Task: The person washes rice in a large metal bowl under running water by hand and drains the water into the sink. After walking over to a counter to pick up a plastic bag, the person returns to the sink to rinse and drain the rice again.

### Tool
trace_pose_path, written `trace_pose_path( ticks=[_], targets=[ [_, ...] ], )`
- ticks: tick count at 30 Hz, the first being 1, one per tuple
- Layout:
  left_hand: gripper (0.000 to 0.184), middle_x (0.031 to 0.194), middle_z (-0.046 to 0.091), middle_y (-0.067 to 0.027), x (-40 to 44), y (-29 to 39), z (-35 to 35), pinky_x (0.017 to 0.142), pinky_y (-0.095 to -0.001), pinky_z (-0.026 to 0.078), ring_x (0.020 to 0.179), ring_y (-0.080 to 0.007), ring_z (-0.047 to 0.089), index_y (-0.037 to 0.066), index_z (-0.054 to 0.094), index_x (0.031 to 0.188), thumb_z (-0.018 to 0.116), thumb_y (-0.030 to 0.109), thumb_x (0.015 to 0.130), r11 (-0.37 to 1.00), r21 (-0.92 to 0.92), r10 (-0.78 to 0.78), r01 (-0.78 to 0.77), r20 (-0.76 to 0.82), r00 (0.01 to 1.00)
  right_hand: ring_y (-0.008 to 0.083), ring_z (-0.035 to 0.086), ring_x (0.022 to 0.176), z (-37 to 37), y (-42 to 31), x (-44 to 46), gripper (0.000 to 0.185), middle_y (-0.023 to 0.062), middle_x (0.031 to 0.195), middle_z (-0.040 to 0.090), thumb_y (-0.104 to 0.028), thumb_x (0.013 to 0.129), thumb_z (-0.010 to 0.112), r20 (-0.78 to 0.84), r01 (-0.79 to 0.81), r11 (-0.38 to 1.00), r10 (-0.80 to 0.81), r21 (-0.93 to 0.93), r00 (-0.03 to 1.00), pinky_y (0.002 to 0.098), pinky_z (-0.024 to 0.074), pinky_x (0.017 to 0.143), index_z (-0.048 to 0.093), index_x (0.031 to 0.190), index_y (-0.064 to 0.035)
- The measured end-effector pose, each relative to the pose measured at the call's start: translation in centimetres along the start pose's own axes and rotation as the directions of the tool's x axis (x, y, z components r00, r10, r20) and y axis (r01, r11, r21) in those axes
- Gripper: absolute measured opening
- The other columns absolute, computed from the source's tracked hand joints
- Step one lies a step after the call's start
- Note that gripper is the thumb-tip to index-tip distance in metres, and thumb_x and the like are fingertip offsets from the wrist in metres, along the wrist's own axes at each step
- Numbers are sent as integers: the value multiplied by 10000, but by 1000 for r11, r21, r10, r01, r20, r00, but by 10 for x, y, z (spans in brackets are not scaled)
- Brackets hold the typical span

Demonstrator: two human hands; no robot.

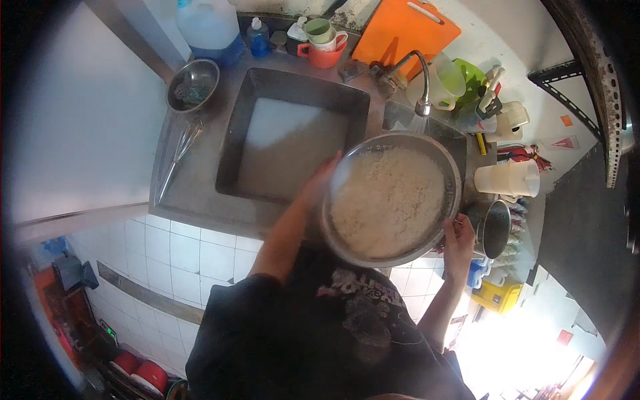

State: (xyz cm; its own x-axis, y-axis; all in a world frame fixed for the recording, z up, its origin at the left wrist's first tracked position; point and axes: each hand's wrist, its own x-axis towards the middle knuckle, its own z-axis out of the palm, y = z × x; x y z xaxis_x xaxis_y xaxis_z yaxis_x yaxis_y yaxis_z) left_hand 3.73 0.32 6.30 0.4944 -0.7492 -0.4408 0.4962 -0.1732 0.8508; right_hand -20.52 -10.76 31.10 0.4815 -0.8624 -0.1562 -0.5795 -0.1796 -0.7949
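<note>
A large metal bowl [327,223] full of pale, wet-looking grains [390,200] is held in front of my body, below the running tap [423,107]. My left hand [323,179] grips the bowl's left rim, its fingers partly hidden and blurred. On the lower right rim, my right hand [459,235] is closed with the thumb over the edge. Left of the bowl, the sink basin [227,157] holds cloudy whitish water [287,143].
A small metal bowl [193,85] and a whisk [178,157] lie left of the basin. Behind stand a blue-liquid jug [208,30], cups [323,50] and an orange board [400,33]. Plastic jugs [510,179] and a metal pot [495,229] are at the right.
</note>
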Motion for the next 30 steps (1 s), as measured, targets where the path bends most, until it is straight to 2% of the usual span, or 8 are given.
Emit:
trace_pose_path(
  ticks=[2,5,8,17,20,26,29,30],
  targets=[
    [736,1016,617,-181,13,-12,-5,861,-365,436,954,-252,580,-33,594,1090,328,625,892,997,-1,-80,80,33,996,76,540,577,3,-15,-3,212,77,763,624,-167,903,539,-2,-89,995,89,38,996,219,421,427,516,999,20],
    [739,1028,609,-191,12,-10,-6,870,-368,428,956,-249,573,-36,599,1072,323,625,894,996,46,-84,80,76,994,80,547,577,2,-15,-4,213,81,775,628,-172,901,543,-10,-70,998,70,8,998,224,431,428,519,998,16],
    [730,987,616,-173,10,-8,-3,865,-377,420,911,-242,569,-40,610,1025,298,609,908,996,88,33,-32,-2,999,77,540,570,1,-13,-3,224,75,765,628,-185,900,551,8,-77,997,77,-4,997,227,424,422,520,1001,12],
    [764,1163,561,-212,-10,16,1,946,-392,376,1090,-296,522,-44,549,1160,247,612,912,997,51,-50,51,-16,999,77,536,580,0,6,0,256,77,773,621,-188,900,553,24,-20,1000,19,16,1000,222,418,407,497,1022,30],
    [708,1023,614,-102,12,-15,-7,875,-352,432,936,-218,568,-5,567,1124,330,622,896,987,26,-158,160,-50,986,80,543,589,4,-10,-5,250,86,796,615,-181,901,546,31,-58,994,55,89,998,215,439,409,493,1022,31],
    [777,1187,547,-135,1,-2,-4,936,-377,399,1049,-234,526,-6,466,1269,340,652,875,987,-77,-142,140,-13,990,73,540,567,4,-11,-5,240,85,791,610,-174,901,547,25,-60,995,58,80,998,210,439,402,496,1015,31],
    [777,1185,548,-129,7,-11,-5,931,-378,402,1049,-235,527,-1,463,1271,350,655,870,987,-79,-142,137,-57,988,77,531,526,3,-5,-4,249,89,790,611,-177,901,551,47,-55,996,52,72,998,208,417,386,492,1020,34],
    [810,1222,522,-177,-1,3,-2,961,-383,370,1105,-271,499,-20,467,1268,284,664,876,987,-23,-163,162,-63,985,77,531,526,3,-5,-4,249,89,790,611,-177,901,551,47,-55,996,52,73,998,208,417,386,492,1020,34]
  ],
)
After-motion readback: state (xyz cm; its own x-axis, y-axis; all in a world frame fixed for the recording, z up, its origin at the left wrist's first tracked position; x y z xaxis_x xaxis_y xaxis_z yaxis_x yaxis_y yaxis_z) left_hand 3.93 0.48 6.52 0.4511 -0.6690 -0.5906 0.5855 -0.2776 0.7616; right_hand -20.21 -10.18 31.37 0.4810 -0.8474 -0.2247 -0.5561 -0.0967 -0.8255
